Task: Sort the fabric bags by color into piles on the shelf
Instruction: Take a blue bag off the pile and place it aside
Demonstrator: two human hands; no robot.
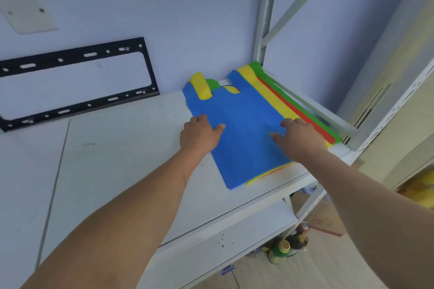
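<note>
White shelving against a pale wall formed the setting, with a bare shelf board [131, 148] stretching leftward from the work. Item: left hand [199, 135], fingers loosely together and thumb splayed, palm down, touching the left edge of the blue bag [246, 129] roughly midway along it; nothing pinched. Item: right hand [301, 139], fingers spread flat, pressed on the right margin of the same bag, fingertips reaching onto the layers beneath. Item: blue bag, topmost of a single mixed stack, lying flat with its long axis running from the shelf's front lip back toward the wall, handles at the wall end; it lay directly between the two hands, each about equally near, so either could draw it off, the open board on the left favouring the left hand, by estimate. Item: yellow bag [270, 98], red bag [296, 110] and green bag [303, 103], fanned out as stripes past the blue bag's right side, against the upright post [263, 30]; exact count of layers could not be told. Item: yellow handle [200, 87] folded over the blue bag's left handle. Sorted piles: none seen; task judged at its start. Containers: none on this shelf. Bottles [288, 246] stood on the floor below, contents unclear. Black metal bracket [77, 82] leaned at the wall, well apart.
</note>
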